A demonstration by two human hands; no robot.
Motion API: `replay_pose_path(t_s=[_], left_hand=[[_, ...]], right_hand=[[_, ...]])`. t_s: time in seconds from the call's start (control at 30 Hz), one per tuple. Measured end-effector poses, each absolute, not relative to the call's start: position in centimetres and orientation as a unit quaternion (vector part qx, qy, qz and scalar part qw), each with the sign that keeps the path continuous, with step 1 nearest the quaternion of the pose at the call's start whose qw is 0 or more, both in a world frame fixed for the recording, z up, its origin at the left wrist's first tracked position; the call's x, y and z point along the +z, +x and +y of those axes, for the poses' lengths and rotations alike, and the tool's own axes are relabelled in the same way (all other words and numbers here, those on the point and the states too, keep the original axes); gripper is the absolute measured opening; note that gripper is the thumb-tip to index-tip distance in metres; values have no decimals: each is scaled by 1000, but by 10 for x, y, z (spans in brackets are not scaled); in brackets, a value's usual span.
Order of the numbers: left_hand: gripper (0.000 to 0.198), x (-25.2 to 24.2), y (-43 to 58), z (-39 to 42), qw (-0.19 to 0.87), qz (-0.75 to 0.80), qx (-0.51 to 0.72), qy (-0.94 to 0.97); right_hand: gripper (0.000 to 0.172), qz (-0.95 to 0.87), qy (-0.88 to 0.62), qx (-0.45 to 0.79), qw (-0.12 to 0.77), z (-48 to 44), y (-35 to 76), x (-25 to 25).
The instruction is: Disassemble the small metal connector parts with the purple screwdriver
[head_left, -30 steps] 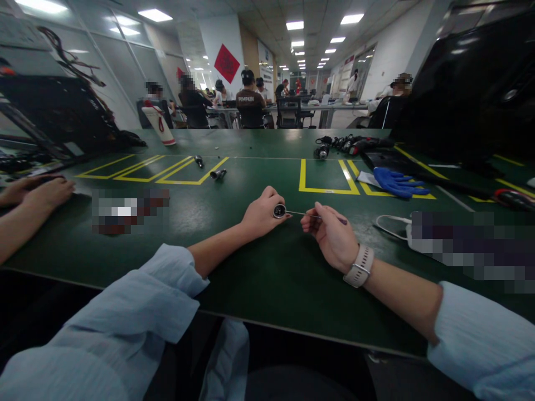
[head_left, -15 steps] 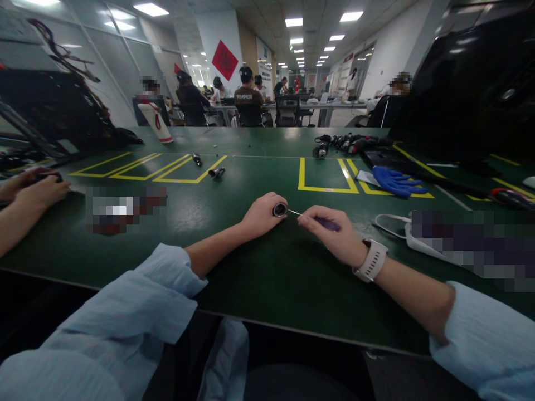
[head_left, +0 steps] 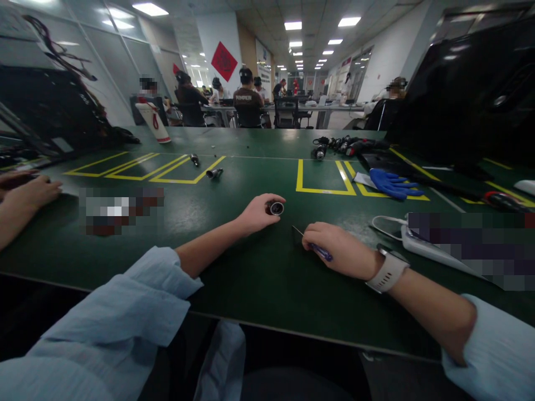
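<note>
My left hand (head_left: 258, 211) is closed around a small round black part with a silver rim (head_left: 276, 208), held just above the green table (head_left: 234, 267). My right hand (head_left: 338, 250) rests on the table a little to the right and nearer me, fingers closed on a thin screwdriver with a purple handle (head_left: 321, 252). Its metal tip points up-left toward the part and stops short of it. A light watch sits on my right wrist.
Two small metal cylinders (head_left: 214, 173) lie by the yellow floor-tape boxes at the left. A blue glove (head_left: 390, 183) and dark tools with cables (head_left: 334, 146) lie at the back right. Another person's hands (head_left: 29, 192) rest at the far left. A white cable (head_left: 387, 224) is at the right.
My right hand pulled the screwdriver out of the round part and dropped down toward me onto the table. My left hand stayed put with the part.
</note>
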State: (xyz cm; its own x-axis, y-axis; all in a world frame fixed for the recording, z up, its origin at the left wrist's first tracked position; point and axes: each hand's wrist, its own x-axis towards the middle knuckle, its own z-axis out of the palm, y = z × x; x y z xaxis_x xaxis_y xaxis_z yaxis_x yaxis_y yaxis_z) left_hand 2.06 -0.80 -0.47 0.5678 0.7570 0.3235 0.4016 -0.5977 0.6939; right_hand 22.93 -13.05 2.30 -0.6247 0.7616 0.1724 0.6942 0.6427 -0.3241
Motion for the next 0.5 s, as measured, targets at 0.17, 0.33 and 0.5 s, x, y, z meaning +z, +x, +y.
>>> replay_pose_path(t_s=[0.17,0.33,0.5], left_hand=[[43,3,25,-15,400,335,335,784],[40,10,33,-26,472,313,363,740],[40,8,33,-26,457,311,380,741]], right_hand=[[21,-882,-350,100,301,-127,224,21],[18,-807,-353,50,471,-96,201,19],[13,-776,-363,56,513,-76,190,15]])
